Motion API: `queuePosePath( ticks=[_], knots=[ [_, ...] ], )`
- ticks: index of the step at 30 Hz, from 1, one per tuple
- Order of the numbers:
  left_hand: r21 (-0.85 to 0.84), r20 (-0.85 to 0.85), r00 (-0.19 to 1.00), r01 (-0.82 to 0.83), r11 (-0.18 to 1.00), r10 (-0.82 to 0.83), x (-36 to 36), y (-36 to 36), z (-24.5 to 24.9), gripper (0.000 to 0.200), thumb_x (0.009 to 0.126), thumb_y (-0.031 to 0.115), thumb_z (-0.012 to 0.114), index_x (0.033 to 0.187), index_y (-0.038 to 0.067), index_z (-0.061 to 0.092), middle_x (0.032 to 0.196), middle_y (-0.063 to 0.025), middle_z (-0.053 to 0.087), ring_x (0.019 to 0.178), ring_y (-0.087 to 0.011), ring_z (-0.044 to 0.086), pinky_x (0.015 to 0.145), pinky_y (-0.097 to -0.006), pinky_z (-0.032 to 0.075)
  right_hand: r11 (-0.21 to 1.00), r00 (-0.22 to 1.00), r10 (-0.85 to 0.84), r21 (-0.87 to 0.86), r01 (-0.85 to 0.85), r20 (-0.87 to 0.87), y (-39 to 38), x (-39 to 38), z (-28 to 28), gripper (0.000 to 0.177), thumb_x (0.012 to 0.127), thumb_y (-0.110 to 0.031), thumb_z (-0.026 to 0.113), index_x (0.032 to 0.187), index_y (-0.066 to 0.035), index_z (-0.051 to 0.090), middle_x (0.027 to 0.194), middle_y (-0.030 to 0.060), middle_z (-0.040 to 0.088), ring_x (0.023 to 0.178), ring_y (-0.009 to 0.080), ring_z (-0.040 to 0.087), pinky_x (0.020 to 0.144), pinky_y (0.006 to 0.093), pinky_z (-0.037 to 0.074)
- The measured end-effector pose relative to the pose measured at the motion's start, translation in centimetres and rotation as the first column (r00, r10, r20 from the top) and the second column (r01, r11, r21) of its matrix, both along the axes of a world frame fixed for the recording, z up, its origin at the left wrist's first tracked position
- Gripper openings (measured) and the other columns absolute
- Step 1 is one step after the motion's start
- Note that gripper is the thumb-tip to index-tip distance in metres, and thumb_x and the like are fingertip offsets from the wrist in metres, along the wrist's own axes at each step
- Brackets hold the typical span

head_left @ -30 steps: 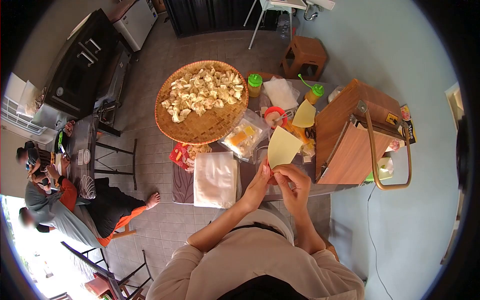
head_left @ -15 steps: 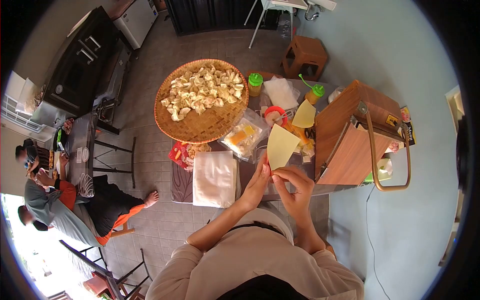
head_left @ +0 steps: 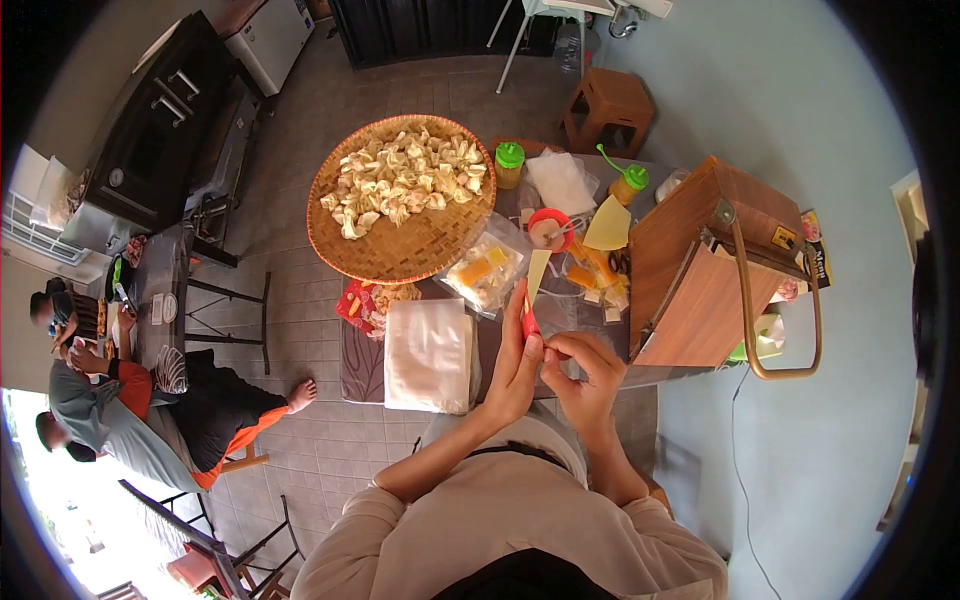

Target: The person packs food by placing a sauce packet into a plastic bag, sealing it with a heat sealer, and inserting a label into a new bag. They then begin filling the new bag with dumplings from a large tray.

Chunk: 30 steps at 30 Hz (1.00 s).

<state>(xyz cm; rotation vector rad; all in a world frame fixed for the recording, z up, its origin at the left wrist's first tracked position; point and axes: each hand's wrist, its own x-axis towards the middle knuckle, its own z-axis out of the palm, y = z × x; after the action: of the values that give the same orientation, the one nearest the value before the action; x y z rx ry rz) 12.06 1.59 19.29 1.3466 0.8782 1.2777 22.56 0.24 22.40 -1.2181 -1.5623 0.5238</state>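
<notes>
A small paper snack pouch [head_left: 530, 320], red on one face and pale yellow on the other, stands nearly edge-on in front of my chest. My left hand [head_left: 512, 375] grips it along its left side, fingers pointing away from me. Close against its lower right edge, my right hand [head_left: 585, 380] has thumb and forefinger pinched at the pouch's bottom corner. Beyond my hands lie another pale yellow paper piece [head_left: 607, 224] and a red bowl [head_left: 549, 230] with a utensil in it. A stack of clear plastic bags [head_left: 427, 355] lies left of my left hand.
A round woven tray [head_left: 420, 255] of folded dumplings [head_left: 400, 180] stands at the far left of the table. Green-capped bottles [head_left: 509, 165], filled plastic bags [head_left: 487, 268] and a wooden box [head_left: 680, 270] with a metal handle sit around. Two people [head_left: 130, 390] are at another table on the left.
The pouch has turned from showing its broad pale yellow face to nearly edge-on, with its red side now visible. Both hands stay in about the same place.
</notes>
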Motion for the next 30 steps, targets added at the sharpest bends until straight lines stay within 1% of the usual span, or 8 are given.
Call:
queuePosePath(
  ticks=[4, 6, 9, 11, 13, 18, 25, 30],
  knots=[
    [-0.057, 0.039, 0.998, 0.051, 0.997, -0.048, -0.1, -0.1, -0.5, 0.056, 0.094, 0.026, 0.029, 0.135, -0.002, 0.006, 0.142, -0.0143, 0.01, 0.131, -0.0223, 0.009, 0.105, -0.0327, 0.009, 1.0, 1.0, 0.02, -0.02, -0.02, -0.007, 0.0, 0.1, -0.4, 0.012, 0.067, 0.005, 0.058, 0.079, 0.004, 0.06, 0.075, 0.0102, 0.06, 0.061, 0.0151, 0.057, 0.057, 0.0234, 0.046],
    [-0.133, 0.134, 0.983, 0.14, 0.981, -0.122, -0.1, -0.1, -0.7, 0.055, 0.094, 0.026, 0.029, 0.136, -0.002, 0.006, 0.142, -0.0136, 0.009, 0.131, -0.0214, 0.008, 0.105, -0.032, 0.008, 0.999, 1.0, 0.022, -0.028, -0.023, -0.005, 0.0, 0.2, -0.4, 0.012, 0.067, 0.005, 0.058, 0.079, 0.004, 0.06, 0.076, 0.0105, 0.06, 0.061, 0.0152, 0.057, 0.057, 0.0234, 0.046],
    [-0.122, 0.171, 0.976, 0.158, 0.98, -0.136, 0.0, -0.1, -0.3, 0.054, 0.094, 0.026, 0.028, 0.136, -0.001, 0.006, 0.142, -0.0131, 0.009, 0.131, -0.0209, 0.008, 0.105, -0.0318, 0.008, 0.998, 0.999, 0.04, -0.042, -0.04, 0.0, 0.0, 0.2, -0.2, 0.012, 0.068, 0.004, 0.058, 0.08, 0.004, 0.059, 0.076, 0.0109, 0.06, 0.061, 0.0153, 0.057, 0.057, 0.0236, 0.046],
    [-0.111, 0.167, 0.978, 0.147, 0.983, -0.127, -0.1, 0.0, 0.2, 0.054, 0.094, 0.026, 0.028, 0.136, -0.001, 0.006, 0.142, -0.0129, 0.009, 0.131, -0.0209, 0.007, 0.105, -0.0318, 0.007, 0.999, 0.998, 0.045, -0.015, -0.046, -0.039, 0.0, 0.2, -0.2, 0.011, 0.068, 0.004, 0.059, 0.08, 0.004, 0.059, 0.076, 0.011, 0.06, 0.061, 0.0157, 0.057, 0.057, 0.0236, 0.045],
    [-0.098, 0.164, 0.979, 0.136, 0.986, -0.119, -0.2, 0.1, 0.4, 0.054, 0.094, 0.025, 0.029, 0.136, -0.001, 0.006, 0.142, -0.0128, 0.009, 0.131, -0.0208, 0.007, 0.105, -0.0318, 0.007, 0.999, 0.999, 0.041, -0.018, -0.042, -0.033, -0.1, 0.1, 0.2, 0.011, 0.068, 0.004, 0.059, 0.079, 0.004, 0.06, 0.076, 0.011, 0.06, 0.061, 0.0157, 0.057, 0.057, 0.0235, 0.045],
    [-0.084, 0.088, 0.993, 0.08, 0.993, -0.073, -0.2, 0.0, 0.0, 0.054, 0.094, 0.022, 0.029, 0.136, -0.002, 0.005, 0.142, -0.0135, 0.009, 0.131, -0.0217, 0.008, 0.105, -0.0319, 0.008, 1.0, 0.999, 0.023, -0.02, -0.024, -0.031, -0.1, -0.1, 0.5, 0.012, 0.066, 0.004, 0.061, 0.078, 0.004, 0.06, 0.075, 0.0105, 0.061, 0.06, 0.0156, 0.057, 0.056, 0.023, 0.045],
    [-0.056, 0.084, 0.993, 0.083, 0.995, -0.078, -0.3, 0.0, -0.1, 0.053, 0.094, 0.022, 0.029, 0.135, -0.003, 0.006, 0.142, -0.0142, 0.01, 0.131, -0.0222, 0.009, 0.105, -0.032, 0.009, 0.999, 0.999, 0.032, -0.02, -0.033, -0.03, -0.1, 0.0, 0.1, 0.012, 0.067, 0.005, 0.06, 0.079, 0.004, 0.061, 0.075, 0.0106, 0.06, 0.061, 0.0143, 0.056, 0.057, 0.0225, 0.045],
    [-0.099, 0.113, 0.989, 0.103, 0.99, -0.091, -0.4, 0.0, -0.2, 0.053, 0.094, 0.023, 0.028, 0.135, -0.003, 0.007, 0.141, -0.014, 0.011, 0.131, -0.0219, 0.009, 0.105, -0.0317, 0.008, 0.999, 0.999, 0.042, -0.028, -0.043, -0.034, -0.1, 0.0, 0.0, 0.012, 0.069, 0.005, 0.059, 0.081, 0.004, 0.061, 0.076, 0.0109, 0.061, 0.061, 0.0142, 0.057, 0.057, 0.0224, 0.045]
  ],
)
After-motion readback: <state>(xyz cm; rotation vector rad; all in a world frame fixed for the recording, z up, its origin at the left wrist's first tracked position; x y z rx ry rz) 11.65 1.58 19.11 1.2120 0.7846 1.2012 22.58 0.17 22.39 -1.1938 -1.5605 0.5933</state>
